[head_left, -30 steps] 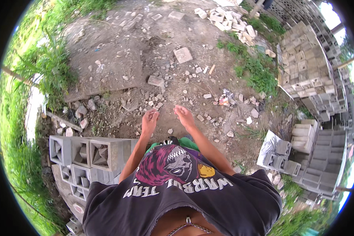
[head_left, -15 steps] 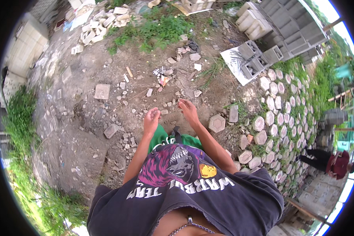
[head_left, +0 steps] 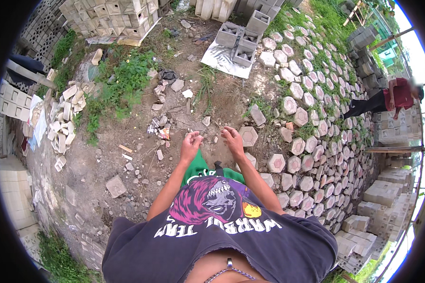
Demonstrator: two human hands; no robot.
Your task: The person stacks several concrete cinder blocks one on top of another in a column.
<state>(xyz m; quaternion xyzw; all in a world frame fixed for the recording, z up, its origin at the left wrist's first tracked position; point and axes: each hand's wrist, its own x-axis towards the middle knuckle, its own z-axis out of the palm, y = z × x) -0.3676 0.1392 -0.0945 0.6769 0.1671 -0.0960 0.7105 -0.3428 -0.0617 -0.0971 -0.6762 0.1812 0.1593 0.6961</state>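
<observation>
Both my hands hang in front of my waist, over bare, stony dirt. My left hand [head_left: 191,145] is half curled, its fingers loosely bent, and I see nothing held in it. To its right, my right hand [head_left: 232,140] has its fingers bent and apart, also with nothing in it. The two hands do not touch. Just right of my right hand lies a hexagonal paving stone [head_left: 248,136] on the ground. Small bits of litter [head_left: 164,133] lie beyond my left hand, near a small pale stone [head_left: 206,121].
Hexagonal pavers [head_left: 301,116] cover the ground to the right, with grass between them. Hollow blocks [head_left: 244,54] stand on a white sheet [head_left: 222,60] ahead. Broken blocks [head_left: 63,125] lie heaped at left, beyond a square slab [head_left: 115,186]. A person in a red shirt [head_left: 397,94] stands far right.
My view has turned to the right, so the pavers and hollow blocks sit further left in it. My hands stay before my waist, still empty. The person at right appears more upright.
</observation>
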